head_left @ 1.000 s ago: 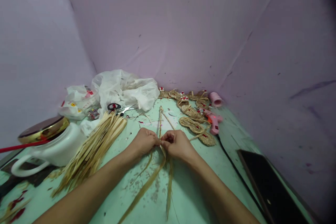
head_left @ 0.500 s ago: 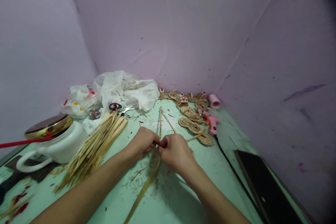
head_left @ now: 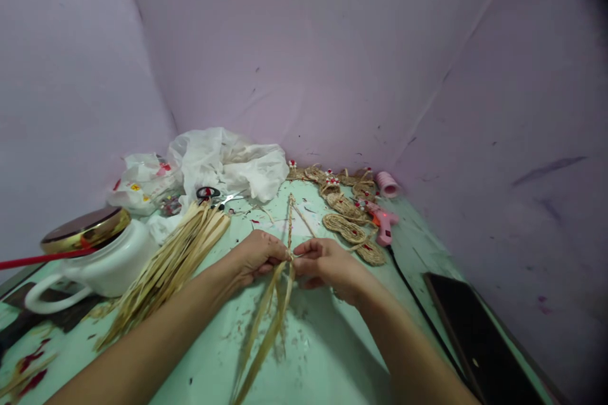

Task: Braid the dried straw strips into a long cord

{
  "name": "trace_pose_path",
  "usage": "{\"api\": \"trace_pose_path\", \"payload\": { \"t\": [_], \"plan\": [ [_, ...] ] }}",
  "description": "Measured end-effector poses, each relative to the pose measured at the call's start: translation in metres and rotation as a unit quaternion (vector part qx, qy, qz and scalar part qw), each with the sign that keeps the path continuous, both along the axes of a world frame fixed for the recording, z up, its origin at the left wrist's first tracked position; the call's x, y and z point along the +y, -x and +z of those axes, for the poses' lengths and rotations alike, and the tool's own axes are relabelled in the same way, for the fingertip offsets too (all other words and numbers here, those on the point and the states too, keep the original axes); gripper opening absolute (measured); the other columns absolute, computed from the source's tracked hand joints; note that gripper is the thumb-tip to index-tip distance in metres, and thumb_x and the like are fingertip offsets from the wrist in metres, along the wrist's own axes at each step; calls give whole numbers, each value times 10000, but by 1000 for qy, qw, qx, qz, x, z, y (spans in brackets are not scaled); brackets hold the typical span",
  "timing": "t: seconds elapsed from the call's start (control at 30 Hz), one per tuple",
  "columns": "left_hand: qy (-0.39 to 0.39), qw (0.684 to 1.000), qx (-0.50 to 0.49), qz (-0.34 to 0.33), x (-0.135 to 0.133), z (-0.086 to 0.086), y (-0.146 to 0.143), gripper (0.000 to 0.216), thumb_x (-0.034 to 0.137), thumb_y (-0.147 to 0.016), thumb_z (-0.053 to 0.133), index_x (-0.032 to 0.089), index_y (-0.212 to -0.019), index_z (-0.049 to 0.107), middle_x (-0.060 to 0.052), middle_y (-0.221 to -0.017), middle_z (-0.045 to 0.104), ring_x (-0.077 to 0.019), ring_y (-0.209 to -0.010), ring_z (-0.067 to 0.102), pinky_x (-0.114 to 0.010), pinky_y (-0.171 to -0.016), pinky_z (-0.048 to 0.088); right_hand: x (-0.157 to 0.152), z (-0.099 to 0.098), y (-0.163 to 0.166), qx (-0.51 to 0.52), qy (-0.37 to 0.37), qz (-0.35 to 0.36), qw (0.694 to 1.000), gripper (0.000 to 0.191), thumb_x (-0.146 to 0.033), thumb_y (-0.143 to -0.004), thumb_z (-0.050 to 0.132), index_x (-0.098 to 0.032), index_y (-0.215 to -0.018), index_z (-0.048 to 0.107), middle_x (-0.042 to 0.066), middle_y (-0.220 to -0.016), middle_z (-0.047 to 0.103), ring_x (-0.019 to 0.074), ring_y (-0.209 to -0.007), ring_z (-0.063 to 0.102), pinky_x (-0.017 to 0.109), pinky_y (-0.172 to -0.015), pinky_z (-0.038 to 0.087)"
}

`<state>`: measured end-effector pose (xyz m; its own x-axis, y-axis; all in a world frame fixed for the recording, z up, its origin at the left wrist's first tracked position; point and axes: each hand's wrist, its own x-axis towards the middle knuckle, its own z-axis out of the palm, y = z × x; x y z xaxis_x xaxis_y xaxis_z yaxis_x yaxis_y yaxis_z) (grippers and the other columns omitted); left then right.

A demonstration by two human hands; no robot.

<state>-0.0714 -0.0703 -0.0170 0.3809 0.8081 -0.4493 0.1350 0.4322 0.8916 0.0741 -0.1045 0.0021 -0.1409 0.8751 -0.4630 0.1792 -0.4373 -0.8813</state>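
Observation:
In the middle of the table, a thin straw braid [head_left: 290, 221] runs away from me, with a bend at its far end. My left hand [head_left: 260, 257] pinches the near end of this braid between thumb and fingers. From the other side my right hand [head_left: 330, 267] meets it, thumb and forefinger at the same spot, the other fingers slightly curled. Long loose straw strands [head_left: 270, 335] hang from the pinch toward me, spread a little apart. A bundle of dry straw [head_left: 171, 269] lies left of my left arm.
Coiled straw soles [head_left: 346, 228] and a pink glue gun [head_left: 386, 223] with a black cord lie right. Scissors [head_left: 230, 200] and white plastic bags [head_left: 228, 161] sit behind. A white teapot-like vessel [head_left: 116, 266] stands left, a dark flat slab [head_left: 475, 335] right.
My right hand has shifted slightly right and its fingers have loosened. The strands below my hands, bunched together before, now hang spread apart.

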Motion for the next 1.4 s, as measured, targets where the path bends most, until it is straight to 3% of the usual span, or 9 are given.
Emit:
{"api": "trace_pose_path", "payload": {
  "t": [0.13, 0.27, 0.4, 0.5, 0.6, 0.7, 0.9, 1.03, 1.4],
  "plan": [
    [-6, 1000, -13, -9, 0, -4, 1, 186, 242, -473, 603, 137, -463, 450, 81, -340, 330, -6, -268, 212, -182, -306, 53, -2, -11, 11, 67, 27, 36, 997, 111, -175, -651, 567, -143, -737, 505, -20, -564, 548, 77, -484, 500, 191, -483, 404],
    [-7, 1000, 1, -20, 1, -10, 3, 163, 234, -472, 603, 136, -494, 475, 82, -347, 344, -11, -268, 215, -184, -306, 51, -1, -18, -6, -112, -52, 119, 985, 217, -247, -695, 513, -144, -509, 470, -48, -391, 420, 46, -354, 345, 178, -394, 263],
    [-7, 1000, 12, -23, 1, -10, 2, 164, 230, -473, 611, 137, -489, 478, 80, -338, 346, -12, -273, 209, -182, -309, 60, -11, 3, -32, -349, -113, 214, 905, 206, -222, -615, 585, -145, -434, 525, -7, -397, 484, 78, -399, 408, 209, -426, 245],
    [-11, 1000, 13, -19, -1, -8, 0, 167, 221, -476, 606, 137, -462, 462, 75, -333, 344, -14, -279, 214, -181, -313, 71, -17, 22, -33, -443, -199, 152, 861, 108, -256, -546, 657, -158, -547, 611, 42, -555, 594, 154, -568, 529, 231, -495, 300],
    [-13, 1000, 17, -14, -2, -8, 0, 139, 204, -478, 595, 130, -469, 477, 70, -339, 356, -13, -288, 217, -180, -319, 86, -13, 17, -16, -387, -213, 3, 897, 274, -248, -694, 533, -152, -936, 618, 99, -865, 642, 162, -628, 583, 246, -525, 365],
    [-16, 1000, 11, -15, -2, -10, 0, 104, 193, -487, 574, 127, -489, 494, 72, -342, 355, -13, -294, 210, -181, -325, 89, -2, -9, 4, -193, -101, -3, 976, 432, -236, -744, 471, -105, -1156, 465, 143, -992, 610, 123, -480, 578, 234, -419, 376],
    [-22, 999, 18, -22, -3, -12, -1, 84, 194, -492, 553, 133, -492, 495, 73, -332, 348, -20, -296, 205, -190, -333, 94, 1, -42, 11, -114, -61, -9, 992, 105, -232, -721, 532, -150, -784, 519, 4, -547, 588, 107, -381, 532, 203, -372, 388],
    [-30, 999, 27, -29, -4, -14, -2, 101, 196, -505, 551, 139, -473, 475, 73, -332, 335, -23, -309, 207, -196, -342, 97, -5, -43, 9, -45, -23, -27, 998, 103, -190, -737, 507, -159, -664, 442, -25, -522, 560, 85, -360, 512, 196, -365, 411],
    [-50, 995, 65, -49, -3, -19, -3, 106, 218, -527, 555, 137, -495, 494, 76, -338, 314, -29, -331, 211, -199, -362, 109, -6, -43, 10, 34, 29, -29, 999, 129, -126, -767, 477, -166, -695, 379, -30, -492, 572, 101, -357, 535, 201, -349, 435]
  ]
}}
